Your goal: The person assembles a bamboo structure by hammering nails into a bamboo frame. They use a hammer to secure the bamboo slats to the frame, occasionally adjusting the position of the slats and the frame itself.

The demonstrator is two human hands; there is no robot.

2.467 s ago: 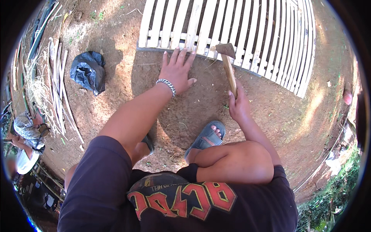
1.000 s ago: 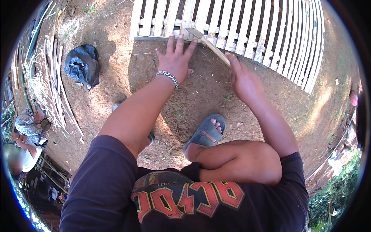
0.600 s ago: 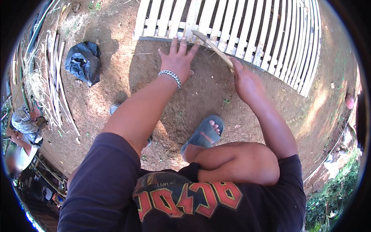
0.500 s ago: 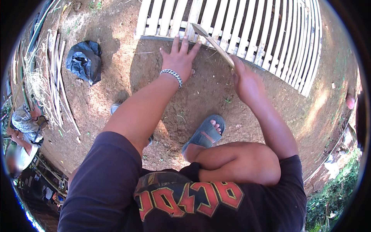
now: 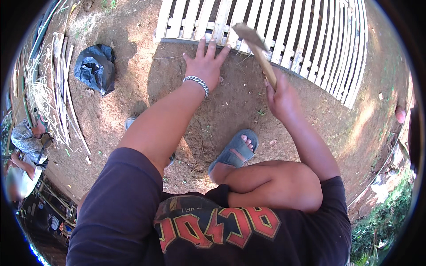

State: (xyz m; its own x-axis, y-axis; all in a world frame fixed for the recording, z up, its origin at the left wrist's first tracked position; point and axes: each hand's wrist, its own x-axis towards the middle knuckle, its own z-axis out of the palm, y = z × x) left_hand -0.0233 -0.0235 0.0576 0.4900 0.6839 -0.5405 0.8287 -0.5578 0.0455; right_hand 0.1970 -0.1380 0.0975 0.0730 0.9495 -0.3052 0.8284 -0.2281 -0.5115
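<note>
A panel of pale, evenly spaced slats (image 5: 217, 26), which look like split bamboo, lies across the top of the view. My left hand (image 5: 203, 66), with a chain bracelet at the wrist, is open with fingers spread, the fingertips at the panel's near edge. To its right, my right hand (image 5: 282, 95) is closed around the wooden handle of a hammer-like tool (image 5: 262, 60). Its dark metal head is blurred, so I cannot tell its exact kind. The head is raised over the panel's near edge, just right of my left fingertips.
On the brown soil at left lies a crumpled black plastic bag (image 5: 95, 71), with long thin strips (image 5: 66, 88) farther left. Another person (image 5: 26, 155) is at the far left rim. My sandalled foot (image 5: 235, 150) rests below my hands. Green plants (image 5: 386, 221) grow at lower right.
The tool has swung to the right and turned in my right hand, so its metal head now shows broader. My left hand has stayed at the panel's edge.
</note>
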